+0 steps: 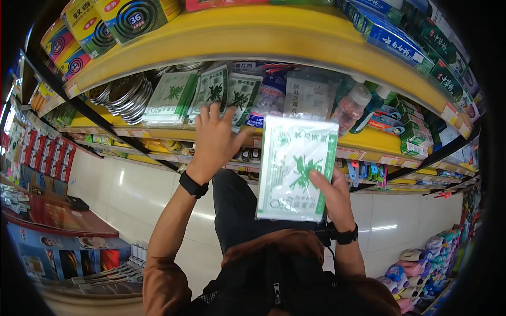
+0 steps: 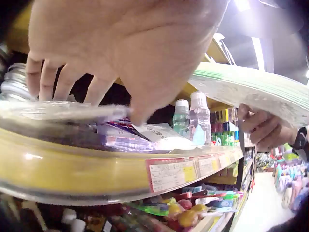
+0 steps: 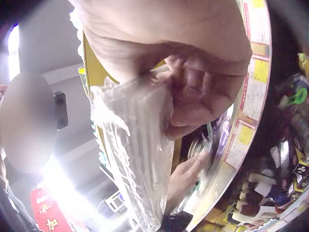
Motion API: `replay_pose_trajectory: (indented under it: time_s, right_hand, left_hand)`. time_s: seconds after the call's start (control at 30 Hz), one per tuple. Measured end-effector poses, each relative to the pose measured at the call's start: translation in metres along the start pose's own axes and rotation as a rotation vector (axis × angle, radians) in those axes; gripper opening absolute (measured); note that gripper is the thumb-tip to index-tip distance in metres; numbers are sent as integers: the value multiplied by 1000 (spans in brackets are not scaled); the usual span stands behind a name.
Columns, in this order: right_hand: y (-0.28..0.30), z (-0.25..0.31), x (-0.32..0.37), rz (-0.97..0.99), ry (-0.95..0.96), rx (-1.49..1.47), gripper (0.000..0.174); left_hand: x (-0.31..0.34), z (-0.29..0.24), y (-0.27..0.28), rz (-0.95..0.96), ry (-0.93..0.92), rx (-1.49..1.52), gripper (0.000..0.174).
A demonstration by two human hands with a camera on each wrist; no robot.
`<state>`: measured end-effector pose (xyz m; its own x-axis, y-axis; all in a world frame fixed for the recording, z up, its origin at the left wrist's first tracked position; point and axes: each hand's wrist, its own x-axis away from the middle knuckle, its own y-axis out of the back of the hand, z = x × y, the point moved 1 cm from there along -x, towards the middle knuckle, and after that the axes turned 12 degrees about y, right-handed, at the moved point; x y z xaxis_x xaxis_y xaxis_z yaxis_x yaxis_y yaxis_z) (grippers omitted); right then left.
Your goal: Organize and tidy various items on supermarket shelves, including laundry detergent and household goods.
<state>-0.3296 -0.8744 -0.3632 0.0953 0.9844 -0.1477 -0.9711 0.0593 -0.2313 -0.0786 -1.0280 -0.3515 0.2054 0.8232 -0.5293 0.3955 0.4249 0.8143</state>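
My right hand (image 1: 338, 199) grips a stack of flat green-and-white packets (image 1: 287, 152) in clear plastic, thumb on the printed front. In the right wrist view, the plastic edges of several layered packets (image 3: 137, 150) show under the curled fingers. My left hand (image 1: 213, 142) reaches to the shelf, its fingertips at the front of similar green-and-white packets (image 1: 208, 97) marked with a dark insect-like print. The left wrist view has those fingers spread and pointing down just behind a plastic-wrapped packet (image 2: 63, 111).
Round metal tins (image 1: 129, 97) stand left of the packets; purple packs (image 1: 271, 92), grey-white packs (image 1: 308, 92) and bottles (image 1: 352, 105) are to the right. A yellow shelf (image 1: 237, 37) overhangs them, holding mosquito-coil boxes (image 1: 134, 21). Toothbrushes (image 2: 193, 200) lie below.
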Motion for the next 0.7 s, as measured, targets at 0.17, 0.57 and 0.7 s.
replay_pose_trajectory:
  time_s: [0.17, 0.57, 0.7]
  right_hand:
    - [-22, 1, -23, 94, 150, 43, 25]
    - [-90, -4, -27, 386, 176, 286, 31]
    - [-80, 7, -50, 261, 349, 379, 38]
  left_hand:
    - [23, -9, 30, -114, 47, 380, 34]
    - [109, 4, 76, 340, 629, 1530, 67]
    - [57, 64, 88, 86, 672, 1324, 67]
